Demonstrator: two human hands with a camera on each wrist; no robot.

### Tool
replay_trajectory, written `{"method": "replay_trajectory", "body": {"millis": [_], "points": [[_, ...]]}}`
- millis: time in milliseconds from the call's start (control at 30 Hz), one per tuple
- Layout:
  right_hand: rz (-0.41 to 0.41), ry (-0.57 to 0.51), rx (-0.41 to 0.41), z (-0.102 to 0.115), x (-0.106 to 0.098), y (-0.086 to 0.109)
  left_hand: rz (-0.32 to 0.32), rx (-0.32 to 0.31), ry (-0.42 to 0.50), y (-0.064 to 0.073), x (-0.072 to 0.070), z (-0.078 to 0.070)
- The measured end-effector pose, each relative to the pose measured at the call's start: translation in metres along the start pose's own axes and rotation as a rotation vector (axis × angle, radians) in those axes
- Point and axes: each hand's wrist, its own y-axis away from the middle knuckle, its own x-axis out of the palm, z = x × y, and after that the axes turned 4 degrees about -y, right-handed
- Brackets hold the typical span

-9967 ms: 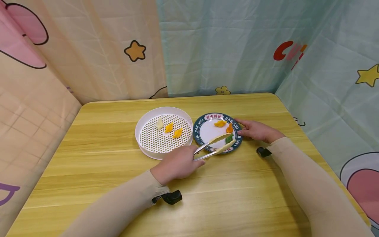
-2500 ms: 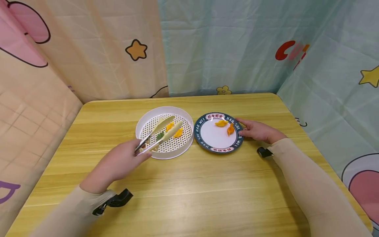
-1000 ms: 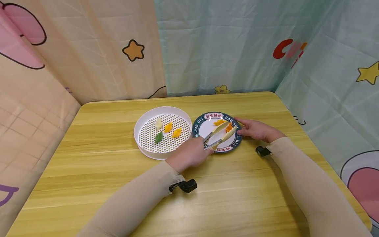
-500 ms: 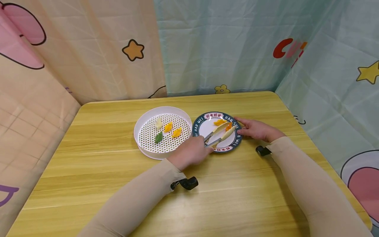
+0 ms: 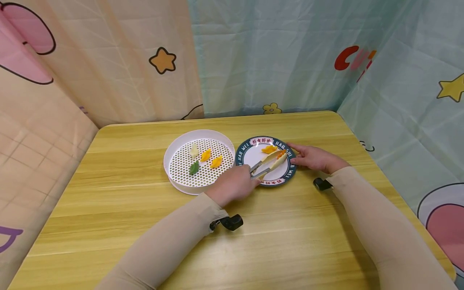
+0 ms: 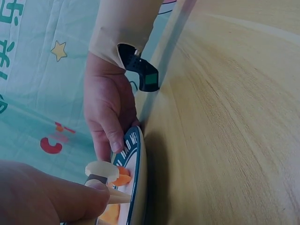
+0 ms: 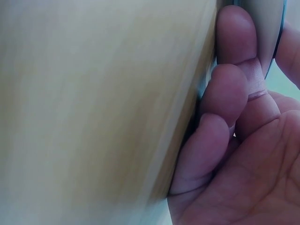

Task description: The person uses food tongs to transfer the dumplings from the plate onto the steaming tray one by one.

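My left hand (image 5: 233,185) grips metal tongs (image 5: 278,162) with pale tips, reaching over a white plate with a dark patterned rim (image 5: 242,156). An orange dumpling-shaped piece (image 5: 281,153) sits between the tong tips, partly covered by them; in the left wrist view the orange piece (image 6: 123,177) shows beside one tip. Behind it on the plate lies a yellow piece (image 5: 269,149). At the plate's right edge, my right hand (image 5: 314,158) pinches the rim, thumb on top; the right wrist view shows its fingers (image 7: 236,35) under the plate.
Left of the plate, close against it, stands a round white steamer tray (image 5: 169,181) with a perforated base. Inside lie a white piece (image 5: 194,151), a green piece (image 5: 194,168) and two yellow pieces (image 5: 216,162). Curtains hang behind the wooden table (image 5: 145,225).
The green piece went from plate to steamer tray. My left hand then swung the tongs back right over the plate, and their tips have drawn together around the orange piece. Right hand stays put.
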Motion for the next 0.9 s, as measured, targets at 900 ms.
{"method": "replay_trajectory", "body": {"millis": [900], "points": [[0.008, -0.005, 0.011, 0.0014, 0.0004, 0.0006, -0.03, 0.031, -0.041, 0.0013, 0.0037, 0.0043]]}}
